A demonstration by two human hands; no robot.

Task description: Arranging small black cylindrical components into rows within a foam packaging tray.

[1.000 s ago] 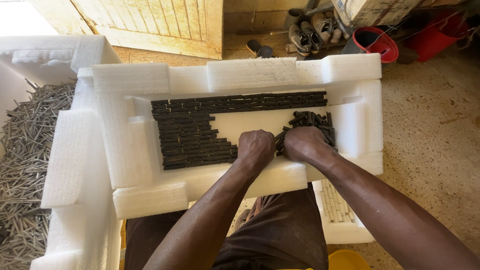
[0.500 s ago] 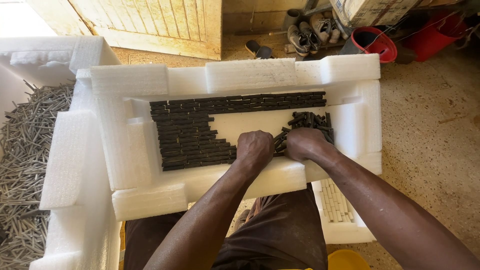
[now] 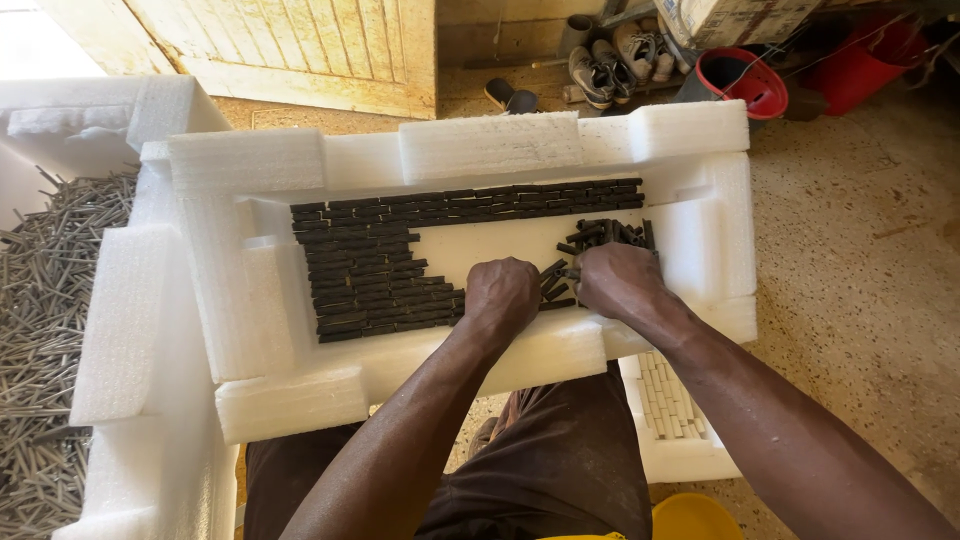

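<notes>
- Resting both hands in the white foam tray (image 3: 480,150), my left hand (image 3: 503,292) curled beside the laid rows of dark sticks (image 3: 375,285).
- Right hand (image 3: 620,282) closed on the loose pile of sticks (image 3: 605,235), seemingly gripping a few; fingers hidden.

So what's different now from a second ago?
Very little. Both hands, left hand and right hand, stay on the loose pile of dark sticks, fingers only slightly shifted. The neat rows of sticks and the white foam tray are unchanged.

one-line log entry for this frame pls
left hand: on dark sticks, laid rows | right hand: on loose stick pile | holder: white foam tray on lap | beside: grey sticks bin
</notes>
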